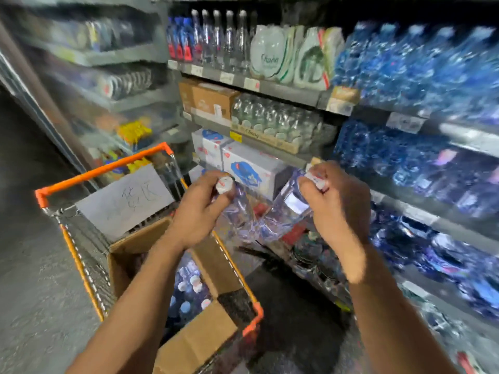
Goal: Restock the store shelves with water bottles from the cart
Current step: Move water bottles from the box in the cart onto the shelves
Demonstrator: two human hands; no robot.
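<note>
Clear plastic water bottles [270, 220], one per hand, pinched at white caps. Long axes slanting down, bases meeting. Right hand [337, 201] nearer blue-stocked shelves [421, 211]; left hand [199, 209] over orange-rimmed cart [102, 168].

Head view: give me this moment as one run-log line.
left hand: grips bottle by cap | right hand: grips second bottle at neck | both bottles above cart | carton: more bottles inside | shelving: pending
</note>
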